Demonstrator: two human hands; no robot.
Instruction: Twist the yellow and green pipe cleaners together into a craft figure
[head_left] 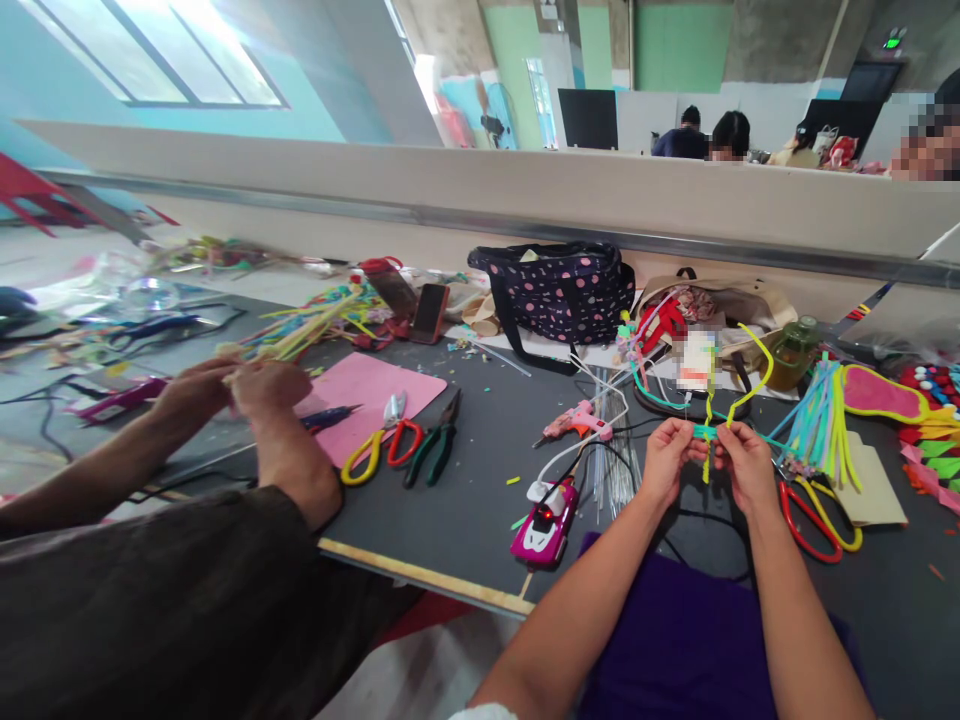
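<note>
we have both hands raised a little above the dark grey bench, close together, working one small join. our left hand pinches the teal fuzzy pipe cleaner at its near end, fingers closed tight on it, and our right hand pinches the same short stretch from the other side, thumb and forefinger shut on it as well. a yellow fuzzy pipe cleaner crosses that spot — one end arcs up and back over the right hand, the other hangs down between the two hands. holding the pieces this near to each other likely keeps the crossing from slipping while it is twisted.

the rest seems laid within easy reach: red and yellow handled scissors just right of the right hand, a bundle of blue, green and yellow pipe cleaners behind them, a pink glue gun to the left, and a pink toy-car-shaped gadget near the bench edge. a navy bag with pink dots stands at the back against the low wall.

to our left another person's hands are closed on a thin pale stick — separate work — with a pink cutting mat, yellow and red scissors and green-handled pliers beside them.
</note>
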